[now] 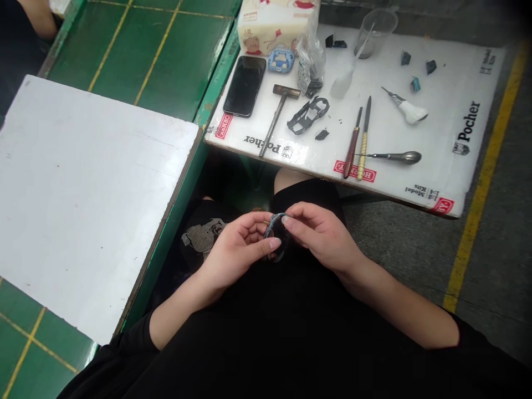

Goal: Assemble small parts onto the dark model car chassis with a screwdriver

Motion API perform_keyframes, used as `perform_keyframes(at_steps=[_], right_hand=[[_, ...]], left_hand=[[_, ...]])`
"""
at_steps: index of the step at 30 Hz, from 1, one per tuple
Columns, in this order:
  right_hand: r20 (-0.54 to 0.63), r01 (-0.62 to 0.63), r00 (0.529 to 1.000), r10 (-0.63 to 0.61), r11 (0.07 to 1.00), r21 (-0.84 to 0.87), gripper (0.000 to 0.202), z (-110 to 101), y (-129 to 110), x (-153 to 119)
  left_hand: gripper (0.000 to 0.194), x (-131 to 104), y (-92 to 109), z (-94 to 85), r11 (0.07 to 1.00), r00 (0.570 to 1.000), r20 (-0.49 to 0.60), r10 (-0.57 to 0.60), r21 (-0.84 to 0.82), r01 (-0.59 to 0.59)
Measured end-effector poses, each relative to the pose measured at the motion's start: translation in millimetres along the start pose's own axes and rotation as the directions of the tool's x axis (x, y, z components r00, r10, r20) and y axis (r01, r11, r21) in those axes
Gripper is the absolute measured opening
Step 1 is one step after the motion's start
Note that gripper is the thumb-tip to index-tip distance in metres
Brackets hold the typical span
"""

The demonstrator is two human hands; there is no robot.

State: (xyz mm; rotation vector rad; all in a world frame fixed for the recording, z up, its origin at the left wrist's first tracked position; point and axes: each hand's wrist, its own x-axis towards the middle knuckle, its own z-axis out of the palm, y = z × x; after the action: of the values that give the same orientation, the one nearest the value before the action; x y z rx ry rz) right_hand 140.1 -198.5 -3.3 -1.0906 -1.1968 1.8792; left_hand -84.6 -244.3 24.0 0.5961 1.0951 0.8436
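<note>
A small dark grey-blue curved part (274, 223) is held over my lap, below the front edge of the worktable. My left hand (239, 246) grips its left side between thumb and fingers. At its upper right end, my right hand (318, 230) pinches it with thumb and index finger. Its lower portion blends into my black clothing, so its full shape is hard to make out. On the table beyond lie a similar dark openwork frame (308, 115) and a small dark fragment (321, 134) beside it.
The white-covered table (440, 183) holds a small hammer (274, 119), phone (245, 86), red-handled tool (353, 143), yellow-handled file (364, 138), metal tool (399, 157), brush (409, 109), plastic cup (376, 33) and tissue pack (274, 25). A white board (95, 194) lies left; another person's arm (41, 19) shows top left.
</note>
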Motion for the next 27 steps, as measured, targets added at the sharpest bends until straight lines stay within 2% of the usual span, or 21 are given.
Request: perform_keyframes(at_steps=[2, 4, 8, 12, 21, 24, 27], right_hand=[[-0.038, 0.122, 0.991, -0.131, 0.977, -0.174, 0.036, -1.1, -1.4, -2.6], [-0.024, 0.252, 0.961, -0.274, 0.912, -0.324, 0.025, -1.6, -2.0, -5.3], [0.038, 0.427, 0.887, -0.461, 0.785, -0.449, 0.010, 0.0, -3.3, -8.9], [0.050, 0.477, 0.851, -0.522, 0.732, -0.485, 0.010, 2.5, -5.7, -10.1], [0.089, 0.581, 0.758, -0.646, 0.609, -0.540, 0.009, 6.4, -3.5, -12.0], [0.095, 0.576, 0.774, -0.625, 0.635, -0.515, 0.009, 5.3, -5.9, -11.4], [0.042, 0.471, 0.860, -0.508, 0.762, -0.445, 0.010, 2.4, -8.2, -9.7]], left_hand=[[0.038, 0.9, -2.7, -0.7, 0.995, 0.995, -0.069, 0.065, 0.075, -0.060], [0.034, 1.6, -4.9, -1.1, 0.987, 0.985, -0.111, 0.131, 0.113, -0.119], [0.026, 0.3, -5.1, -0.4, 0.959, 0.957, -0.129, 0.261, 0.149, -0.242], [0.022, -2.1, -3.2, 0.5, 0.928, 0.923, -0.140, 0.358, 0.163, -0.335], [0.026, -5.2, -0.4, -1.3, 0.927, 0.925, -0.121, 0.361, 0.155, -0.342], [0.027, -5.3, 0.0, -2.0, 0.942, 0.939, -0.111, 0.324, 0.125, -0.310], [0.030, -3.8, -2.0, -4.0, 0.970, 0.964, -0.104, 0.244, 0.038, -0.241]])
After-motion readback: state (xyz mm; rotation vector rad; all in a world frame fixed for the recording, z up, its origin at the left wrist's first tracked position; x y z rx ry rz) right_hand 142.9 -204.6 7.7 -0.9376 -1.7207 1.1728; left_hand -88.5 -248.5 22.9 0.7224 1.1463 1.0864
